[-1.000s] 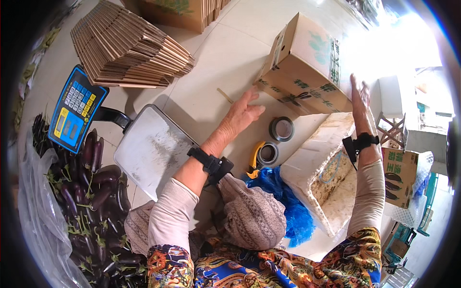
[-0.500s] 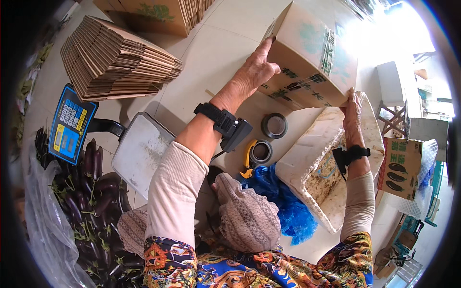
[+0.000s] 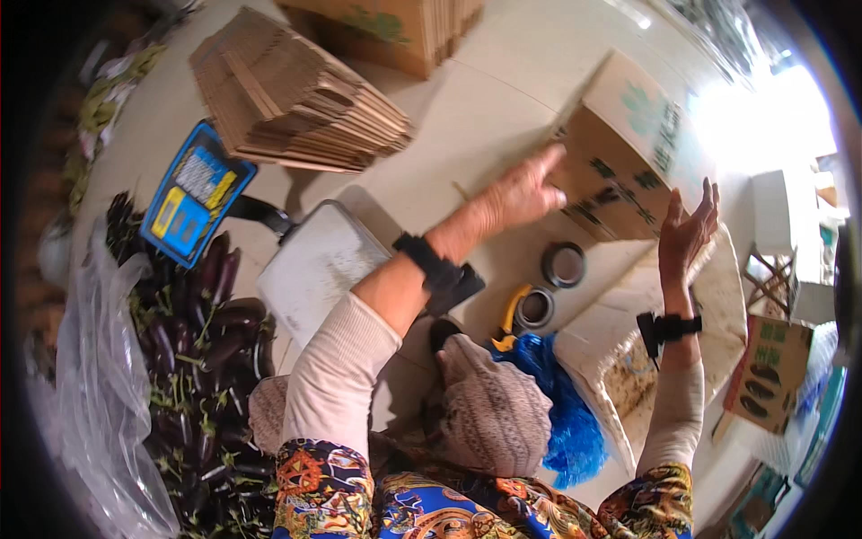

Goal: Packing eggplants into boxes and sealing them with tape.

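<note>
A closed cardboard box [image 3: 621,160] with green print stands on the floor ahead of me. At its left edge is my left hand [image 3: 523,193], fingers stretched out and thumb apart; whether a fingertip still touches the box I cannot tell. My right hand [image 3: 687,235] is raised by the box's near right corner, its fingers spread and nothing in them. Below that hand and forearm lies a dirty white foam box [image 3: 597,346]. Between my arms, a dark roll of tape [image 3: 564,266] and a yellow-handled tape dispenser [image 3: 510,310] rest on the floor.
A stack of flattened cartons [image 3: 296,99] stands at the upper left. Next to it are a scale with a blue keypad [image 3: 193,193] and a pale platform [image 3: 319,260]. Eggplants [image 3: 193,359] lie beside clear plastic sheeting [image 3: 103,377]. Blue netting [image 3: 575,440] is by my knee.
Both hands have come off the cardboard box's sides and opened. The box now rests farther off on the floor. My view has shifted, so things appear farther right.
</note>
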The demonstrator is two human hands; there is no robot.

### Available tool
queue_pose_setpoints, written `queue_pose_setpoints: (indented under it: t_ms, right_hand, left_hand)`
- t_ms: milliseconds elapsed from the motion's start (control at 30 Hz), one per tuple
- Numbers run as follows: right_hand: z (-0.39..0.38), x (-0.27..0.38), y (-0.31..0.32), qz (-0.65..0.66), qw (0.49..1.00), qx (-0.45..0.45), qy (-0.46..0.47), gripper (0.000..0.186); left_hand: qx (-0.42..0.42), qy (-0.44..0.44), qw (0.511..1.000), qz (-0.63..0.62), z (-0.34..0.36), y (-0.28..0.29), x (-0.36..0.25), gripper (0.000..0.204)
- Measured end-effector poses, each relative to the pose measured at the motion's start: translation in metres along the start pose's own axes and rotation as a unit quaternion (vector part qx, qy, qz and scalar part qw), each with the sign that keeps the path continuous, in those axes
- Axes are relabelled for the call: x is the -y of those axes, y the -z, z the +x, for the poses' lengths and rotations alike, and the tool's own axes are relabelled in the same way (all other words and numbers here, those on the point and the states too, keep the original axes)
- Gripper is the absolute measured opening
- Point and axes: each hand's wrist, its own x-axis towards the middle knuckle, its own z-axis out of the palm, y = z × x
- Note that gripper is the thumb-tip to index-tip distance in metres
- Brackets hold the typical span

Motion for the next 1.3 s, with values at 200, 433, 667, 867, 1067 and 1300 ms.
queue_pose_setpoints:
  t_ms: [200,433,667,867,1067,1300]
  right_hand:
    - [0.008,0.178,-0.015,0.334,0.911,0.233,0.069,0.027]
    - [0.043,0.32,-0.104,0.459,0.786,0.414,-0.025,0.039]
    - [0.054,0.398,-0.179,0.476,0.712,0.507,-0.102,0.056]
    - [0.037,0.402,-0.19,0.52,0.707,0.453,-0.154,0.039]
    - [0.036,0.421,-0.197,0.497,0.83,0.253,0.017,0.045]
    - [0.039,0.428,-0.17,0.371,0.878,0.304,-0.014,0.039]
  left_hand:
    - [0.066,0.151,0.982,-0.088,-0.147,0.063,-0.041,0.039]
    - [0.057,0.239,0.945,-0.214,-0.275,0.094,-0.118,0.041]
    - [-0.025,0.19,0.95,-0.246,-0.328,0.088,-0.087,0.036]
    - [-0.036,0.215,0.948,-0.233,-0.335,0.114,-0.088,0.036]
    - [-0.019,0.197,0.968,-0.157,-0.331,0.118,-0.09,0.038]
    - [-0.039,0.18,0.971,-0.155,-0.331,0.117,-0.089,0.035]
